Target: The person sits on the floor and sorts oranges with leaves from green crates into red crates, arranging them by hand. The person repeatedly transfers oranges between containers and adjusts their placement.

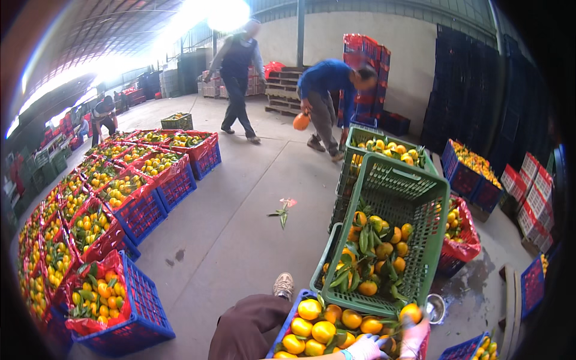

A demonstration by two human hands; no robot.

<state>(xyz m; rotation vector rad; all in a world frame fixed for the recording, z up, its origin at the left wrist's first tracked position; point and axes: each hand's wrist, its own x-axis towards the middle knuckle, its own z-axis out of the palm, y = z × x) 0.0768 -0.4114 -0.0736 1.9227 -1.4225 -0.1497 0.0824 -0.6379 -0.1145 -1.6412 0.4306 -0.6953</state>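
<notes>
Below me, a blue plastic crate (288, 310) is filled with leafy mandarin oranges (323, 332). My left hand (366, 347), in a pale glove, lies over the fruit near the crate's right part; whether its fingers grip any fruit is hidden. My right hand (411, 338), also gloved and blurred, holds a mandarin orange (411, 313) at its fingertips, by the near rim of a green plastic crate (438, 216). That green crate is tilted toward me, with loose mandarins (384, 251) and green leaves lying inside.
Rows of red-lined blue crates (139, 218) of fruit stand left. Beyond the green crate, a person in blue (326, 81) bends beside another green crate (391, 150); another person (240, 67) walks behind. A metal bowl (435, 308) and wooden pallet (510, 306) sit right.
</notes>
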